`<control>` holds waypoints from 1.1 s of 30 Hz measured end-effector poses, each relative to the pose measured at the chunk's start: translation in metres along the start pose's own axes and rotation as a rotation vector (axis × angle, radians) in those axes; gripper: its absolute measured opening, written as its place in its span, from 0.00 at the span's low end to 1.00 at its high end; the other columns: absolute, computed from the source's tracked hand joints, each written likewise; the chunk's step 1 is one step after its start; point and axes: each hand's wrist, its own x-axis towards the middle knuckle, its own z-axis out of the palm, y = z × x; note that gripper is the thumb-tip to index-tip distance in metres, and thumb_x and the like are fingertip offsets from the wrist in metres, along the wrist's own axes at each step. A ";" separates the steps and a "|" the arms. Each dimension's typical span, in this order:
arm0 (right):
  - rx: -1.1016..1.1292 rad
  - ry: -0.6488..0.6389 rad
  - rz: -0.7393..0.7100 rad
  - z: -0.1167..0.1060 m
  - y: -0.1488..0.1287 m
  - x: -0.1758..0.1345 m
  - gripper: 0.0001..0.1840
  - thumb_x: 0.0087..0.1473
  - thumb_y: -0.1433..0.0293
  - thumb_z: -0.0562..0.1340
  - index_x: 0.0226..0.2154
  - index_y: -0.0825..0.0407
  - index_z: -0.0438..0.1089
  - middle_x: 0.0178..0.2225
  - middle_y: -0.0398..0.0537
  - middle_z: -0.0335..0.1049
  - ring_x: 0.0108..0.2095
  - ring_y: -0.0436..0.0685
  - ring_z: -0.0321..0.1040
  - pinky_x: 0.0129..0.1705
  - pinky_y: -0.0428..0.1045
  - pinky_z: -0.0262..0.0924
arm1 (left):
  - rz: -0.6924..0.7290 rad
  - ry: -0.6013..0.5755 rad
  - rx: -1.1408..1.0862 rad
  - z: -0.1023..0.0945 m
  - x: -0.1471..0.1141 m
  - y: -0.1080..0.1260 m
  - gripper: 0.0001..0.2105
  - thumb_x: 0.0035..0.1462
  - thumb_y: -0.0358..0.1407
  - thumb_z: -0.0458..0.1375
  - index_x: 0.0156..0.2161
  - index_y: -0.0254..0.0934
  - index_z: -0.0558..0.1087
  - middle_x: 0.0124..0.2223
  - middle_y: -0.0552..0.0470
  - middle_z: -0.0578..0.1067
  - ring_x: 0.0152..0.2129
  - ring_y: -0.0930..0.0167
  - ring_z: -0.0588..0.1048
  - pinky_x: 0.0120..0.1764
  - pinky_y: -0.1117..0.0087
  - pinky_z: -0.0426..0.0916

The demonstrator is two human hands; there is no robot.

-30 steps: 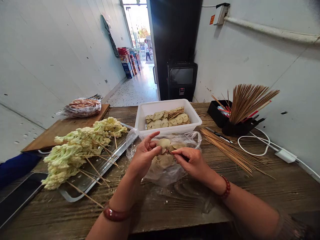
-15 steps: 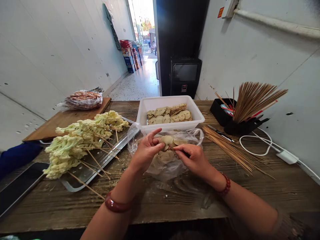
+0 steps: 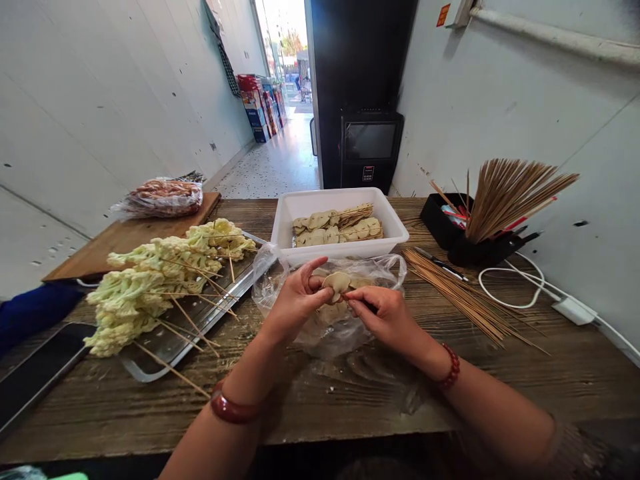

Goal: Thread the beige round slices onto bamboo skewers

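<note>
Pointing left, axis crosswise: skewer (image 3: 345, 297) clamped in right fingers (image 3: 365, 293), slice (image 3: 337, 283) in left fingers (image 3: 320, 297).

You have two hands (image 3: 295, 297) (image 3: 390, 310), one bangle (image 3: 231, 408), one beaded bracelet (image 3: 452, 367), one white tub (image 3: 345, 252), one tray (image 3: 145, 375), one wooden board (image 3: 95, 247) and one white adapter (image 3: 575, 310).

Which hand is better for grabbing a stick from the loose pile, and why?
Probably the right hand: it is nearer the loose sticks, which lie farther to its right. The left hand is farther away and holds a thin slice. Both look busy, so either would need freeing first.
</note>
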 end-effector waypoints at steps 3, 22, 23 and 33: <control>0.001 0.001 0.024 0.000 0.000 0.000 0.10 0.58 0.77 0.61 0.39 0.53 0.77 0.35 0.49 0.81 0.35 0.56 0.77 0.40 0.49 0.71 | 0.010 0.027 0.068 0.000 0.000 0.001 0.34 0.45 0.31 0.66 0.59 0.29 0.64 0.27 0.55 0.76 0.23 0.74 0.71 0.28 0.73 0.62; 0.075 -0.004 0.113 0.003 0.002 0.001 0.13 0.57 0.77 0.60 0.41 0.54 0.78 0.37 0.51 0.81 0.37 0.57 0.78 0.41 0.50 0.71 | 0.081 0.057 0.172 -0.002 0.003 -0.005 0.32 0.51 0.35 0.63 0.61 0.30 0.63 0.28 0.54 0.75 0.24 0.74 0.69 0.30 0.73 0.63; 0.082 -0.001 0.098 0.003 0.003 0.001 0.14 0.57 0.77 0.60 0.42 0.54 0.78 0.39 0.52 0.81 0.38 0.57 0.78 0.43 0.50 0.71 | 0.075 0.060 0.153 -0.002 0.003 -0.005 0.32 0.51 0.36 0.64 0.61 0.30 0.63 0.28 0.54 0.75 0.24 0.75 0.69 0.30 0.73 0.63; 0.086 -0.009 0.101 0.002 0.003 0.002 0.15 0.56 0.77 0.60 0.43 0.52 0.78 0.40 0.50 0.81 0.39 0.56 0.78 0.43 0.50 0.72 | 0.051 0.057 0.047 -0.004 0.003 -0.006 0.33 0.49 0.34 0.65 0.60 0.31 0.64 0.27 0.56 0.74 0.24 0.76 0.69 0.29 0.75 0.63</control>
